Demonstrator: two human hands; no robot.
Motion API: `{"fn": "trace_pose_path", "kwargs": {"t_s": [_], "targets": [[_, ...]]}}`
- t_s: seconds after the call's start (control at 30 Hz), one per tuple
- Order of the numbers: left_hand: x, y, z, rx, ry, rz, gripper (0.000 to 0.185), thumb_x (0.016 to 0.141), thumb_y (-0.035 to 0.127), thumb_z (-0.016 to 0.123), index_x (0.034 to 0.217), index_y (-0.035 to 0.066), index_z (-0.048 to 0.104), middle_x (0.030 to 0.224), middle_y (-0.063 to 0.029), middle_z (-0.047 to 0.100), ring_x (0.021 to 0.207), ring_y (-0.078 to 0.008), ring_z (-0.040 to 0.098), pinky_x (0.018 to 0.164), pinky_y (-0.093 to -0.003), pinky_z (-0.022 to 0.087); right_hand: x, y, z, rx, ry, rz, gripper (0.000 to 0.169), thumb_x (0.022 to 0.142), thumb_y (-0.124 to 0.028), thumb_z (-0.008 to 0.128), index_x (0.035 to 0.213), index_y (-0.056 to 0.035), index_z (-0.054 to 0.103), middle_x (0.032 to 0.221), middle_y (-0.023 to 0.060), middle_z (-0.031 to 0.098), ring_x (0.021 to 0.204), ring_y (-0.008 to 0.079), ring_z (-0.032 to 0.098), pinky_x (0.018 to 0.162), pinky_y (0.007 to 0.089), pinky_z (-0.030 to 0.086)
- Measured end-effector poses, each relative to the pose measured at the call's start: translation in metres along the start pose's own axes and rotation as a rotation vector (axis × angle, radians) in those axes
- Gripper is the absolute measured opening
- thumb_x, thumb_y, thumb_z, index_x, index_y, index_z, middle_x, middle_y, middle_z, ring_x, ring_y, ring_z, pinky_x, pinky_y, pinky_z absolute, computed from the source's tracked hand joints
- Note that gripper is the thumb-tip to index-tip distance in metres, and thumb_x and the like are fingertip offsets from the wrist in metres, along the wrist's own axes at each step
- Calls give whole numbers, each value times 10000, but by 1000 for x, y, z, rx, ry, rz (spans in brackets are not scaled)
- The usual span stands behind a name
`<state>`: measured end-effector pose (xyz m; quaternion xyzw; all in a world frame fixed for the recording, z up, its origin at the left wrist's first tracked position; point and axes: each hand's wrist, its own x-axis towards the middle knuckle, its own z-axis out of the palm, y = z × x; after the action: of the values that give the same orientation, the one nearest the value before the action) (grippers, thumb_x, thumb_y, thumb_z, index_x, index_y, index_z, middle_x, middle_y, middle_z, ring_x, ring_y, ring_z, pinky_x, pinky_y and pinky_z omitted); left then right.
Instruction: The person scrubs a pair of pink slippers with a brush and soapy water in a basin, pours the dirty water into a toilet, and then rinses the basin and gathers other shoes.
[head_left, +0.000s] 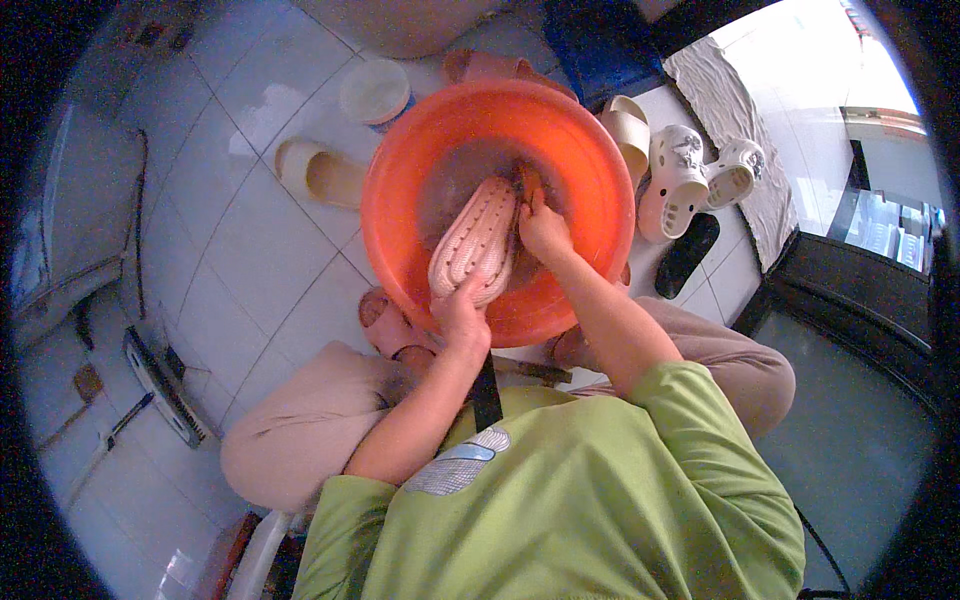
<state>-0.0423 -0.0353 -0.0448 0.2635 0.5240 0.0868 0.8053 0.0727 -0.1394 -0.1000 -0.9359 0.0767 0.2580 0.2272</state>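
An orange plastic basin (390, 247) stands on the floor between my legs, with dark, cloudy water in its lower part. My left hand (463, 319) grips one end of a pale pinkish shoe (476, 236), held over the basin with its textured, dotted sole turned up. On the shoe's right side, my right hand (545, 231) is closed around a brown-orange brush (531, 187). The brush's head is dark and partly hidden, so I cannot tell whether it touches the shoe.
Cream slides (341, 180), white clogs (673, 191) and a black shoe or insole (687, 255) lie around the basin. A lidded tub (375, 91) stands behind left. A grey cloth (731, 127) lies along the doorway, and a floor squeegee or brush head (161, 386) is at left.
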Motion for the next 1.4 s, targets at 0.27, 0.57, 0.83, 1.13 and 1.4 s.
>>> {"fn": "trace_pose_path", "kwargs": {"t_s": [0.27,0.57,0.83,1.13,1.4], "targets": [[1,-3,-6,1,-37,-61,451,757,-90,589,1183,8,478,1143,-97,542,1009,-231,550,881,-358,464,-31,-4,-20,-130,-127,-157,469,889,-346,415,1324,-178,359,805,267,611,739,446,598,701,513,484],[4,-20,-17,386,-80,99,451,697,-57,668,1124,-1,533,1071,-75,590,900,-196,580,770,-298,469,-83,-19,-44,-245,-239,-310,481,879,-354,425,1332,-209,350,751,237,619,684,411,616,641,517,492],[3,-16,-18,1018,-45,303,354,669,103,711,973,-29,585,847,-175,641,794,-273,625,715,-358,471,23,-11,-18,-230,-143,-116,479,883,-359,393,1331,-199,335,855,232,627,812,406,614,730,510,488],[-13,-10,1,1232,-313,282,343,689,199,686,948,-12,611,845,-223,637,847,-361,622,721,-406,480,-4,5,-36,-223,-137,-250,521,897,-339,377,1370,-145,278,816,247,620,765,420,609,727,495,488],[9,31,31,2056,-754,325,733,577,649,685,801,-49,656,843,-224,622,804,-354,629,715,-452,495,26,38,-6,100,-96,-98,548,897,-300,415,1393,-135,251,1153,294,510,1085,416,494,940,409,387]]}}
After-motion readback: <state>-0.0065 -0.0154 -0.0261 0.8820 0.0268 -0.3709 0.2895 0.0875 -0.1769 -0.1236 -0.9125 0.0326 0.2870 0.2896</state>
